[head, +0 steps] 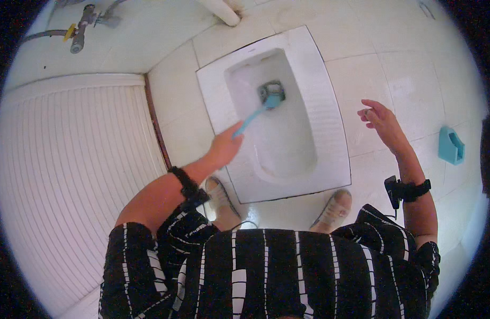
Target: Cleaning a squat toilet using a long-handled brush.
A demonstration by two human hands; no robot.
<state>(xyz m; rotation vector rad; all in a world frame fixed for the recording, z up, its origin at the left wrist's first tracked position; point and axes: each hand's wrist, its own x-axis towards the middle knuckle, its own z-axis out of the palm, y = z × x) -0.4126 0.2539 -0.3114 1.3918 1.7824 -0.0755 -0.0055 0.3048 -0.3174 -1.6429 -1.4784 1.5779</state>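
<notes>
My left hand (225, 147) is closed around the handle of a light-blue toilet brush (251, 120). The brush slants away from me into the basin of a white squat toilet (283, 147) set in the floor. Its head is down at the near edge of the dark drain opening (265, 89), and the bristles cannot be made out. Over the tiles right of the toilet hovers my right hand (380, 119), empty, with the index finger stretched out and the other fingers loosely curled.
A light-blue brush holder (450, 147) stands on the floor tiles at the right. To the left is a white ribbed panel (69, 179). Pipe valves with a yellow lever (70, 32) sit at the upper left. A white pipe (223, 12) meets the floor behind the toilet.
</notes>
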